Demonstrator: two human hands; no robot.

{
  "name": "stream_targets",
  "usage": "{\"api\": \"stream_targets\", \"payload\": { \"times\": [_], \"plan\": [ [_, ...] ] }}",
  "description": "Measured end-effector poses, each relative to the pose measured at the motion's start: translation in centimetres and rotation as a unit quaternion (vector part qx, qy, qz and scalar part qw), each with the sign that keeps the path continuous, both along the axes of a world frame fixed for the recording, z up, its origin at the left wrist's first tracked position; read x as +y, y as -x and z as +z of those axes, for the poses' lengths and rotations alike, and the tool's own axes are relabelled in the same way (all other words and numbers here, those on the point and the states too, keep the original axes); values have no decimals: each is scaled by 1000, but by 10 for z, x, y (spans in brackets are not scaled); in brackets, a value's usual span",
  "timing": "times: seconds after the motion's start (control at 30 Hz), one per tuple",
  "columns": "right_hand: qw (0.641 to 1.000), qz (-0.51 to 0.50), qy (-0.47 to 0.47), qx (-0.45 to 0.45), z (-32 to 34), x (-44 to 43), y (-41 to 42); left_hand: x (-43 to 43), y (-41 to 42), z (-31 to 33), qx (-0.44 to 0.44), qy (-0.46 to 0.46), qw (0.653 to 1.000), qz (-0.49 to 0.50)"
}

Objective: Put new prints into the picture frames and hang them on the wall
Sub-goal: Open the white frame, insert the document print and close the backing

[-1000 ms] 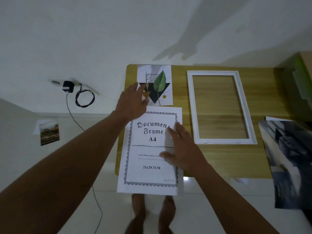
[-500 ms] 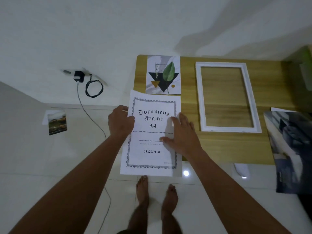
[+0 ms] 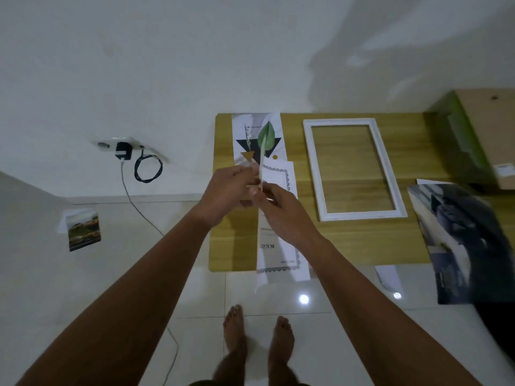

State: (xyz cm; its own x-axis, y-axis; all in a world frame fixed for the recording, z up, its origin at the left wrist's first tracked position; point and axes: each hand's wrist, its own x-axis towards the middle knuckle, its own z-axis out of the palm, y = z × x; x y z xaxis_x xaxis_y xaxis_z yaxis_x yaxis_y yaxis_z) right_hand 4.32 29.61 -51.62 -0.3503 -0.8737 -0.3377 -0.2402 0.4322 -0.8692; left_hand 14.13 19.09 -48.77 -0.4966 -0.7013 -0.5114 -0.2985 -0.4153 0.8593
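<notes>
The white printed insert sheet with an ornate black border (image 3: 278,246) is tilted almost edge-on over the left part of the light wooden desk (image 3: 348,243), with its lower end past the front edge. The left grip (image 3: 228,190) pinches the sheet near its top, and the right grip (image 3: 281,215) curls round it just beside. The green-leaf-and-triangle print (image 3: 250,126) lies behind. The empty white rectangular frame (image 3: 354,168) lies flat to the right.

We have one wide view, worn on the head, looking steeply down and forward at the table (image 3: 376,243) against the wall (image 3: 195,51), close in.
</notes>
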Motion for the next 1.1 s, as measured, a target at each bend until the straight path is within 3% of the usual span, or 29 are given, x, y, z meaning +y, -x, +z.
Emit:
{"api": "stream_targets", "payload": {
  "times": [0.1,0.2,0.3,0.37,0.47,0.5,0.63,0.77,0.93,1.1],
  "plan": [
    [997,-62,21,36,11,7,13,-4,18,12,-6,-27,1000,-7],
    [988,-119,41,84,32,22,30,-5,27,11,-48,111,991,-53],
    [981,-176,65,46,61,39,50,-7,34,7,-89,212,972,-48],
    [977,-193,88,20,73,50,70,-8,43,7,-84,164,981,-55],
    [971,-213,105,3,85,65,102,-6,66,14,-15,-28,999,-44],
    [969,-222,110,-6,88,69,113,-5,75,15,-8,-53,998,-44],
    [958,-240,124,-95,83,80,169,-1,115,11,-81,-43,993,-78],
    [959,-240,102,-113,61,81,227,11,153,1,-35,-106,990,-86],
    [972,-224,44,-59,19,70,295,4,202,-30,-78,45,996,-22],
    [986,-164,5,38,-26,46,337,3,236,-59,-184,217,959,-6]
  ]
}}
